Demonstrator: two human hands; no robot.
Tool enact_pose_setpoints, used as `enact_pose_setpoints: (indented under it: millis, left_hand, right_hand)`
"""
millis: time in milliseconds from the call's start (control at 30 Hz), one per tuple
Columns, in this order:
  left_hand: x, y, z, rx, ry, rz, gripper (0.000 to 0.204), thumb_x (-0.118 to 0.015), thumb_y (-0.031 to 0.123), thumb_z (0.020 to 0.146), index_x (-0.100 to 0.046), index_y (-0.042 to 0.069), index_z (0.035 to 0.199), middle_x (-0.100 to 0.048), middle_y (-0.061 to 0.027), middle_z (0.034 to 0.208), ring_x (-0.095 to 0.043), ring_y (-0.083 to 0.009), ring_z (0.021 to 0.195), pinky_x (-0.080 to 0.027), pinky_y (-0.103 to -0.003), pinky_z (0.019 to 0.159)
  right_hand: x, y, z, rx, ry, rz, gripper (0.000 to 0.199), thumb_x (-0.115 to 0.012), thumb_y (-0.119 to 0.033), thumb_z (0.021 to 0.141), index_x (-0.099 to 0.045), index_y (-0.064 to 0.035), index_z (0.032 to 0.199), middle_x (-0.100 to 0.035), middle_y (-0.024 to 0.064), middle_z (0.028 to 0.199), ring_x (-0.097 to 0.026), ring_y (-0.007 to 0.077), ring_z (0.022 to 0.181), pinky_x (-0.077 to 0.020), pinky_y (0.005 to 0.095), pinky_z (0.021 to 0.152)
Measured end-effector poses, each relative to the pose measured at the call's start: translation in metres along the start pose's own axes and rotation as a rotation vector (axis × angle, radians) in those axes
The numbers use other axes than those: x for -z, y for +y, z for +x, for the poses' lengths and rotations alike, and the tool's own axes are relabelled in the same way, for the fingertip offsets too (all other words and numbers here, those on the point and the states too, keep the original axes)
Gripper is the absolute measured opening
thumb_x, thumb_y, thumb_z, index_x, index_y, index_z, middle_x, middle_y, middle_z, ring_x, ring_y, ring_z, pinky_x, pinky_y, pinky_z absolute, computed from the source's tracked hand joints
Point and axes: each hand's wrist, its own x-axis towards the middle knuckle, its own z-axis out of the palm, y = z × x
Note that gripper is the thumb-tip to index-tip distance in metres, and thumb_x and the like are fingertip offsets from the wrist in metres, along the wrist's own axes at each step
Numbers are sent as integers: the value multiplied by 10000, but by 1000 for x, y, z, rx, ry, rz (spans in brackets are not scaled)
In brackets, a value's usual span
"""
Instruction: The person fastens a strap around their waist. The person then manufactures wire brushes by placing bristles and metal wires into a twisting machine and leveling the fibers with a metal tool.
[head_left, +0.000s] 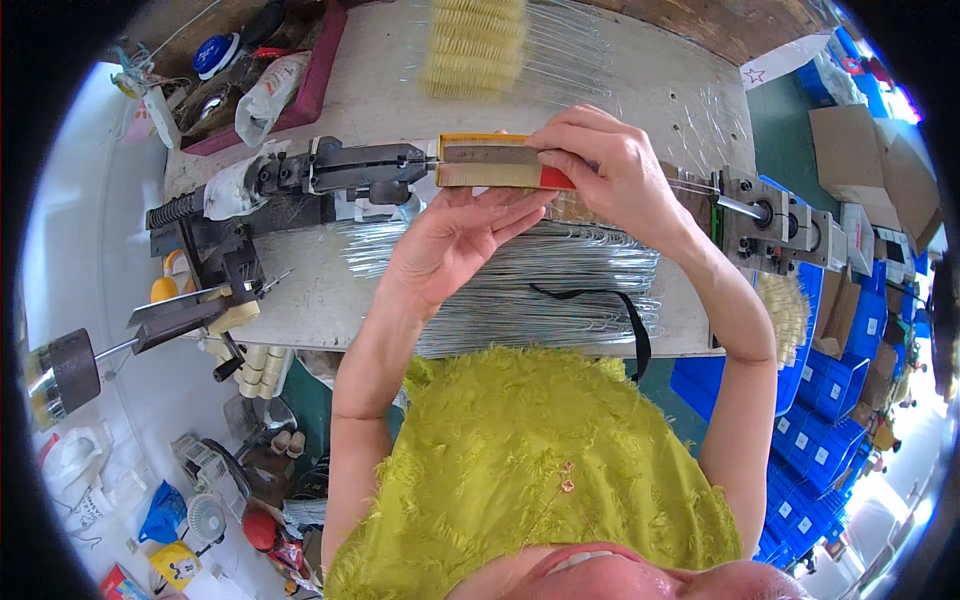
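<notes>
1. Yellow-edged tray (pixel 490 172), red-ended: upper centre of frame.
2. Right hand (pixel 608 165): thumb and fingers pinch its red end.
3. Left hand (pixel 450 240): palm upturned, fingers at its lower edge; cannot tell whether gripping.
4. Metal wires (pixel 520 300): centre.

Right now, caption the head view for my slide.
Left hand and right hand at a yellow-edged rectangular piece, above silvery metal wires.

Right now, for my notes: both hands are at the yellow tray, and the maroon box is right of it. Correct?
Wrong side: the head view shows the maroon box left of the yellow tray. Left hand and right hand are at it.
</notes>
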Motion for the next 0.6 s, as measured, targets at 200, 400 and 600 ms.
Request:
enact_pose_setpoints:
  millis: [200,400,600]
  left_hand:
    - [-1,0,-3,-11,14,-37,639,-537,-36,806,-265,67,1375,-452,-179,1300,-488,-339,1175,-363,-414,1038]
    - [2,-2,0,-9,-4,-28,658,-532,-45,807,-261,103,1388,-459,-178,1295,-491,-332,1174,-377,-402,1027]
    - [0,-2,-1,-19,39,-27,648,-540,-44,804,-282,100,1380,-469,-164,1288,-515,-326,1149,-394,-400,1012]
  right_hand:
    - [22,0,-12,-92,-85,-56,144,-603,21,753,-630,4,893,-610,113,838,-604,272,763,-492,314,687]
    - [6,-5,6,-20,-88,-24,122,-595,-4,742,-621,2,861,-595,125,813,-575,307,785,-479,363,694]
    - [12,0,-4,-53,-68,-27,123,-611,1,760,-622,11,882,-598,110,819,-580,284,752,-478,326,672]
